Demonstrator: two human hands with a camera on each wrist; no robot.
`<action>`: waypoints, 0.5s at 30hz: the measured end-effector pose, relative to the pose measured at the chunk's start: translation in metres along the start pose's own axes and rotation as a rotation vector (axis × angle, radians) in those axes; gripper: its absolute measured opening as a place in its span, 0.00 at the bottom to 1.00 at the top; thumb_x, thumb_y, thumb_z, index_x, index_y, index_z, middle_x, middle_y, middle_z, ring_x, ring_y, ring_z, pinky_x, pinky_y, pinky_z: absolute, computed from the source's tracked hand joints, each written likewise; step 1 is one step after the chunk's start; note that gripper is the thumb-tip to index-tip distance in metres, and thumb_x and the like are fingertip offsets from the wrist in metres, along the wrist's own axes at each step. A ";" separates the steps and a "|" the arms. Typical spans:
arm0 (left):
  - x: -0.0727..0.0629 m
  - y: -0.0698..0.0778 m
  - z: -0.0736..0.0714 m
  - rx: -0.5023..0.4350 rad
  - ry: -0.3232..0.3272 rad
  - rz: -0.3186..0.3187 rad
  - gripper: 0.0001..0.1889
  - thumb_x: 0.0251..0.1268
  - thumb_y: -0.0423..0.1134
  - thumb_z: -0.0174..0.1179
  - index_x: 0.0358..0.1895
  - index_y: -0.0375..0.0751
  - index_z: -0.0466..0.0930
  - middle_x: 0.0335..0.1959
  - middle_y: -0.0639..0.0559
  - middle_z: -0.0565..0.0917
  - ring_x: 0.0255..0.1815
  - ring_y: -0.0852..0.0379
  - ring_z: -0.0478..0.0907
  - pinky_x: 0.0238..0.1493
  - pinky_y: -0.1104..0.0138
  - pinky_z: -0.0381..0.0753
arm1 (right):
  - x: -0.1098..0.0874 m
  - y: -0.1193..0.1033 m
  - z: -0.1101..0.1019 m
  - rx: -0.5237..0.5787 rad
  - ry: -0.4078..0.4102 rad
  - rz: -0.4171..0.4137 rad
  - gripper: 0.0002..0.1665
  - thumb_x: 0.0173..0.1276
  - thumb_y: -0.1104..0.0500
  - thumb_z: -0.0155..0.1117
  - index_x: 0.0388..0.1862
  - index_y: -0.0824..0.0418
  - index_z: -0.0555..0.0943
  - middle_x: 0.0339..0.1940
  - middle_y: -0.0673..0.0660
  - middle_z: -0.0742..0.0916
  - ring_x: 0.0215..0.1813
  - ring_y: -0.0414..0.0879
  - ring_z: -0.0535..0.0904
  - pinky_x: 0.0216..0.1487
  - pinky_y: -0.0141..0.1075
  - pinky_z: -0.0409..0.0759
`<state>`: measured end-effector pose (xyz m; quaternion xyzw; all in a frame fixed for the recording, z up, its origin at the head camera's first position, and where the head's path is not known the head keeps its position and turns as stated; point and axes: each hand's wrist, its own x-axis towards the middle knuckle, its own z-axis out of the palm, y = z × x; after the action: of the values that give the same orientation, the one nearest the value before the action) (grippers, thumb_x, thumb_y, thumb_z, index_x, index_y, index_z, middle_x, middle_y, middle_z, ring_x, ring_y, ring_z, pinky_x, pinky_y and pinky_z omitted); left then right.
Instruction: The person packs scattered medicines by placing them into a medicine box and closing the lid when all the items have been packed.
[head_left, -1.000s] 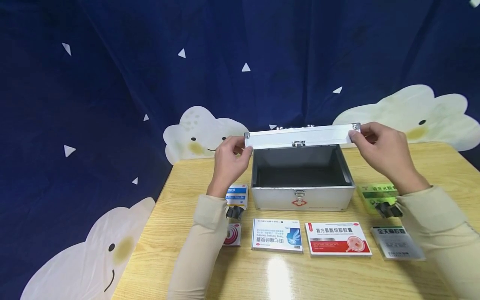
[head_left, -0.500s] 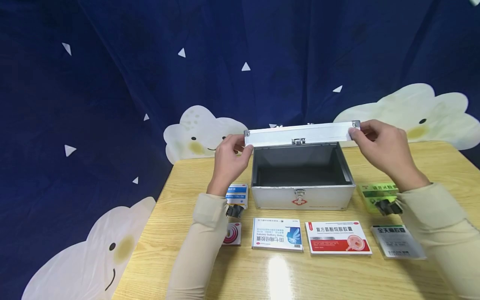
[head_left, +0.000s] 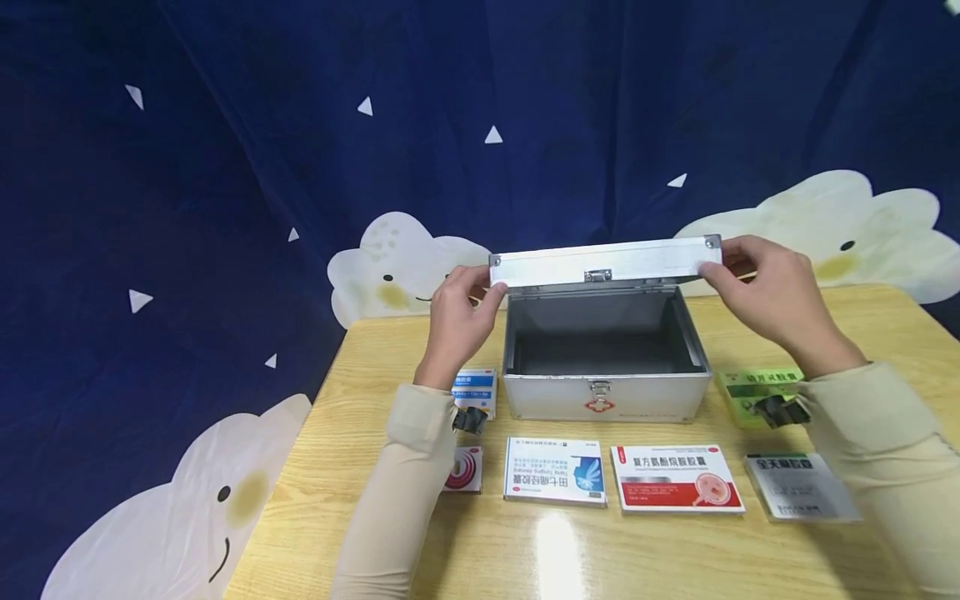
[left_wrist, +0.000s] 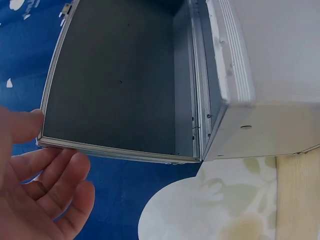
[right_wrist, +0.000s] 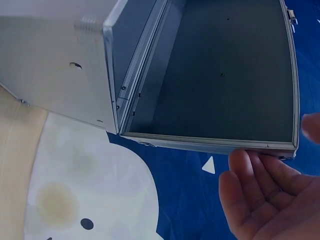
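- Dark blue curtain with small white triangles and pale cloud shapes rises behind the silver case.
- Wood-grain counter under the case, with a patch of glare in front of it.
- Silver case, latch and red cross on its front wall, dark grey inside; its lid is raised at the back, tilted over the opening.
- Both hands are well apart, each gripping the lid above the case: left hand at the lid's left corner, right hand at its right corner — thumbs toward the front, fingers round the sides.
- Left of the case, a blue-and-white box, partly covered by the left wrist; nearer the person, a box with pink rings, half hidden by the left sleeve.
- In front of the case, side by side: a white box with a blue design and a red-and-white box.
- Right of the case, a green box; nearer the person, a silver-grey box — the right sleeve and wrist strap block parts of this pair.
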<state>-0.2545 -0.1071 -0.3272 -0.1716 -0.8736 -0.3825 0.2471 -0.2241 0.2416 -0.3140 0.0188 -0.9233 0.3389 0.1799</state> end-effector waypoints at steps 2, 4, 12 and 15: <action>0.000 -0.001 0.000 0.005 0.002 -0.002 0.14 0.69 0.41 0.61 0.52 0.37 0.84 0.41 0.44 0.84 0.39 0.51 0.82 0.47 0.59 0.82 | 0.001 0.001 0.000 0.003 -0.015 -0.003 0.32 0.73 0.42 0.53 0.59 0.69 0.77 0.51 0.71 0.84 0.51 0.62 0.79 0.40 0.36 0.70; 0.001 -0.001 0.001 0.015 0.003 -0.004 0.14 0.70 0.41 0.61 0.52 0.37 0.84 0.41 0.45 0.83 0.38 0.52 0.81 0.46 0.59 0.82 | 0.002 0.002 0.001 -0.001 -0.029 -0.007 0.33 0.73 0.42 0.53 0.59 0.69 0.77 0.51 0.72 0.84 0.51 0.63 0.79 0.40 0.38 0.71; 0.003 -0.001 0.004 0.031 0.022 -0.011 0.14 0.71 0.42 0.60 0.52 0.39 0.84 0.40 0.47 0.83 0.37 0.54 0.78 0.42 0.64 0.79 | 0.006 0.003 -0.003 -0.046 -0.072 -0.037 0.34 0.72 0.43 0.57 0.61 0.71 0.75 0.51 0.73 0.83 0.51 0.65 0.79 0.38 0.40 0.73; 0.004 -0.002 0.005 0.022 0.024 -0.020 0.14 0.71 0.43 0.60 0.52 0.39 0.84 0.39 0.47 0.82 0.37 0.53 0.79 0.42 0.63 0.79 | 0.009 0.003 -0.003 -0.060 -0.087 -0.028 0.36 0.72 0.41 0.57 0.62 0.71 0.75 0.52 0.74 0.82 0.51 0.65 0.78 0.37 0.40 0.72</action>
<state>-0.2601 -0.1044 -0.3289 -0.1555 -0.8765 -0.3773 0.2556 -0.2322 0.2469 -0.3108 0.0411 -0.9396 0.3075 0.1448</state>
